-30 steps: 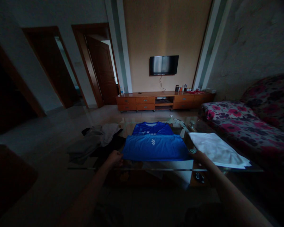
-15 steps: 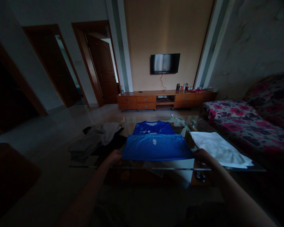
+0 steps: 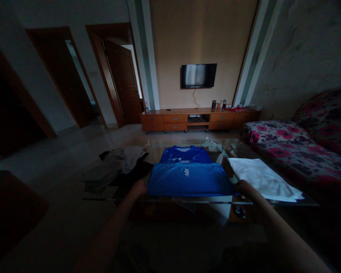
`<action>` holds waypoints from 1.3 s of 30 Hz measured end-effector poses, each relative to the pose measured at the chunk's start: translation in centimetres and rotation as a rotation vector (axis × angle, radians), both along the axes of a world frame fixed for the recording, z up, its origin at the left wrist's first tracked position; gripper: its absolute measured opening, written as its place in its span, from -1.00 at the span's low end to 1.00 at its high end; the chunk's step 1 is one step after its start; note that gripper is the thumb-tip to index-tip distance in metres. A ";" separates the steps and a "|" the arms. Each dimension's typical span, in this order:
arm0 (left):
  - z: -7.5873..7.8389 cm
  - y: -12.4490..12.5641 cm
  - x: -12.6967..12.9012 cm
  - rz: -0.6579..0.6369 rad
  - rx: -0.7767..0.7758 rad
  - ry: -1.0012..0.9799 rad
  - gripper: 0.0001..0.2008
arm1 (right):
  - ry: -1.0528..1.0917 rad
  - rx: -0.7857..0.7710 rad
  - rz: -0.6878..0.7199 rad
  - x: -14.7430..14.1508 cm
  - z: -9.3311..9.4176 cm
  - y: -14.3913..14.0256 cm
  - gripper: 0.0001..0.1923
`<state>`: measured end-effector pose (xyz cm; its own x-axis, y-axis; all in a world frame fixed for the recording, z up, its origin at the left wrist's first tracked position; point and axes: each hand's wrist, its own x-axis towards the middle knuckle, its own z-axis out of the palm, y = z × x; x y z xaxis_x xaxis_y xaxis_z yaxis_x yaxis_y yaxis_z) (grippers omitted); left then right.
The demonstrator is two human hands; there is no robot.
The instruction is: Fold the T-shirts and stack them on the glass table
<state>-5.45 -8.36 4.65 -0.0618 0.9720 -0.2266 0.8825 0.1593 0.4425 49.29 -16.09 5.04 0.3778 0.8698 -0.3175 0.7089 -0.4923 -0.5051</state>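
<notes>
A blue sports shirt (image 3: pixel 189 175) lies on a glass coffee table (image 3: pixel 272 203), its lower half folded up over the upper part. My left hand (image 3: pixel 138 187) grips the near left corner of the shirt. My right hand (image 3: pixel 243 187) grips the near right corner. Both arms reach forward from the bottom of the view. The room is dim, so the fingers are hard to make out.
A folded white cloth (image 3: pixel 263 178) lies right of the shirt. A heap of grey and dark clothes (image 3: pixel 118 163) lies on the left. A floral sofa (image 3: pixel 301 144) stands at the right. A wooden TV cabinet (image 3: pixel 197 119) and a wall TV (image 3: pixel 199 75) are at the back.
Both hands have stayed on the shirt's near corners and drawn its folded edge slightly toward me. The view has tilted down a little.
</notes>
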 end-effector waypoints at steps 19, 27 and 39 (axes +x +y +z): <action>0.5 -1.0 6.5 -0.037 0.412 -0.752 -0.87 | -0.017 0.498 -0.074 -6.1 -0.1 1.6 -0.73; 0.6 -1.6 19.7 0.161 -0.149 -1.676 -0.64 | 1.349 0.647 -0.281 -23.0 -1.9 6.6 -0.76; -2.5 -0.2 16.4 0.534 -0.186 -2.064 -0.39 | 1.758 0.504 -0.594 -22.1 -4.6 5.9 -0.79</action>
<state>10.97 -8.55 2.17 0.1454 0.9141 -0.3784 -0.8527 0.3098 0.4207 27.15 -10.23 0.48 0.1989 0.8888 -0.4130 -0.8590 -0.0447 -0.5101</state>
